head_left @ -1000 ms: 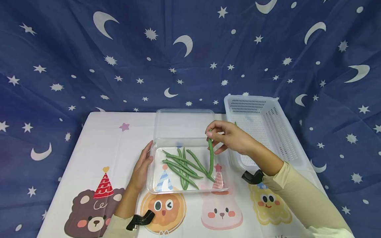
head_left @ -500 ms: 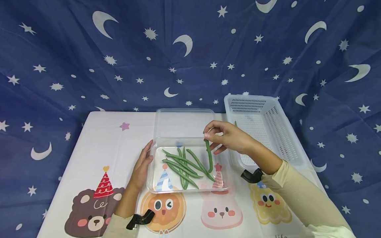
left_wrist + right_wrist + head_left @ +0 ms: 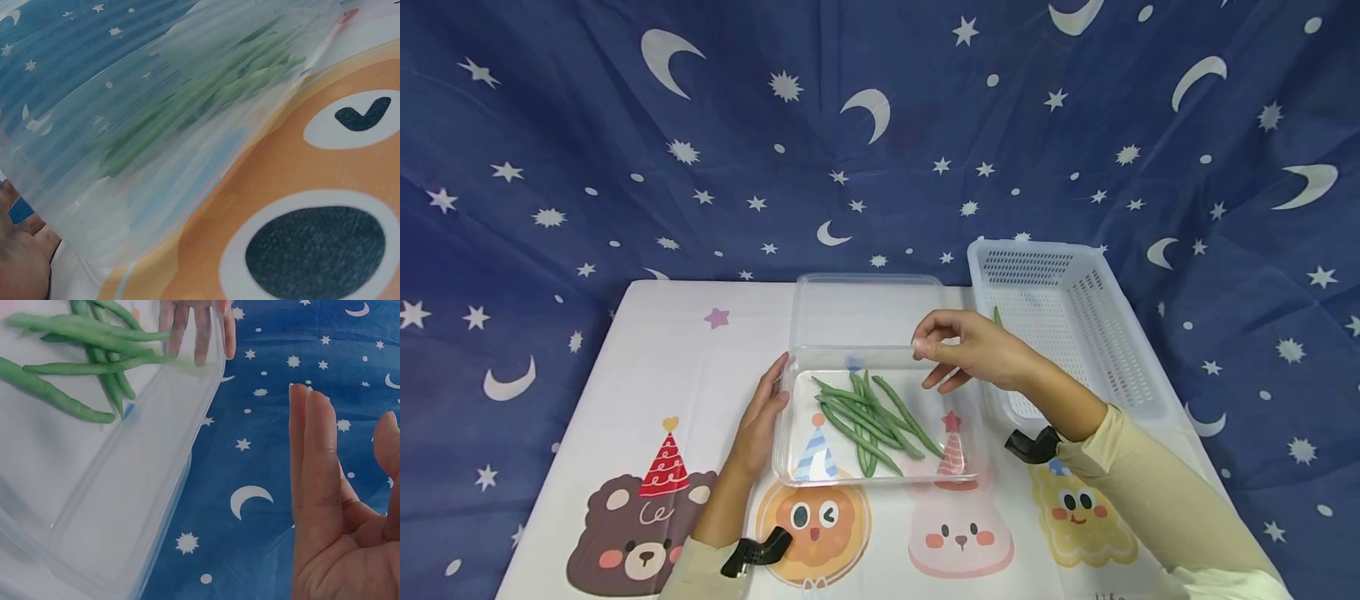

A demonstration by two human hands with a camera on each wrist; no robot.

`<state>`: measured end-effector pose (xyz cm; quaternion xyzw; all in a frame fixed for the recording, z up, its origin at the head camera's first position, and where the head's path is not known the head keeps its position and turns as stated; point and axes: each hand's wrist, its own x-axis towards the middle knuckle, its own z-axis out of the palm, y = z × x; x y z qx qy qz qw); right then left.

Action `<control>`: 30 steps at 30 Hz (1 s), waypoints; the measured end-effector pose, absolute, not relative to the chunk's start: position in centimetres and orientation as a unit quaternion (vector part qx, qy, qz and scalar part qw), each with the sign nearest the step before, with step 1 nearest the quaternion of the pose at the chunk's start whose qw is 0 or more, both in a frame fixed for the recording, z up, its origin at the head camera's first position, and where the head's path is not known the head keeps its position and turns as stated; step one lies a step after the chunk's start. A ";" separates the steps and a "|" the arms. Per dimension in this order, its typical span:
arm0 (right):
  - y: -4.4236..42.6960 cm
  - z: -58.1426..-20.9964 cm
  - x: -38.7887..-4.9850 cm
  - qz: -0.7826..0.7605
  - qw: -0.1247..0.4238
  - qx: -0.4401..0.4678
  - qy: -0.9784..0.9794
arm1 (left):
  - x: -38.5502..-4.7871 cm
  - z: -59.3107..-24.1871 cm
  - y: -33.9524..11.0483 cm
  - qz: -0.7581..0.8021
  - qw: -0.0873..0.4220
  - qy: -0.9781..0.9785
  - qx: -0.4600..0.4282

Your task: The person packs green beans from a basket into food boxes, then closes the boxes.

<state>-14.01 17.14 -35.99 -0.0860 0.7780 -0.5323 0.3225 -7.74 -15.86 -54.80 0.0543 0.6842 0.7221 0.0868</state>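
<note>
In the head view my left hand rests against the left end of a clear plastic container, fingers straight along its outer wall. Several green beans lie crossed in a pile inside it. Over the container's right far corner hovers my right hand, holding nothing. The right wrist view shows that hand's fingers straight, with the thumb apart. Through the cloudy wall the beans look blurred in the left wrist view, where only part of my left hand shows.
A white perforated basket stands to the right, partly hidden by my right arm; a green bean shows at its left side. Behind the container lies a clear lid. A starry blue cloth hangs behind the table.
My right hand has let go of the bean it held by one end, and that bean now lies on the pile. The left hand stays at the container.
</note>
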 end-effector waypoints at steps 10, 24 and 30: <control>17.6 -36.1 -14.0 -0.533 0.323 -0.087 0.777 | -7.8 -54.7 -15.6 0.728 0.085 0.678 0.056; 21.3 -35.5 -15.0 -0.565 0.281 -0.073 0.773 | -7.6 -54.9 -15.7 0.721 0.085 0.686 0.055; 24.3 -34.7 -16.0 -0.599 0.244 -0.065 0.760 | -7.6 -54.8 -15.7 0.720 0.086 0.686 0.054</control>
